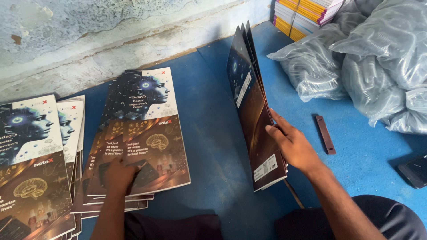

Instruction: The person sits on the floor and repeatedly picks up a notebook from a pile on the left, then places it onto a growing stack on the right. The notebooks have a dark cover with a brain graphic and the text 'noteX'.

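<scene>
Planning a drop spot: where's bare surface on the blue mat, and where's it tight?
Free: the blue mat between the fanned notebook stack under the left hand and the upright covers held by the right hand; also around the brown strip. Crowded: left edge stacks, plastic bags top right.

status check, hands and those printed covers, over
Left hand pressing flat on fanned cover stack. Right hand propping second cover bundle upright on edge. Brown strip beside it on blue floor, apart.

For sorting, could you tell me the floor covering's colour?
The floor covering is blue, seen clearly in the head view.
</scene>
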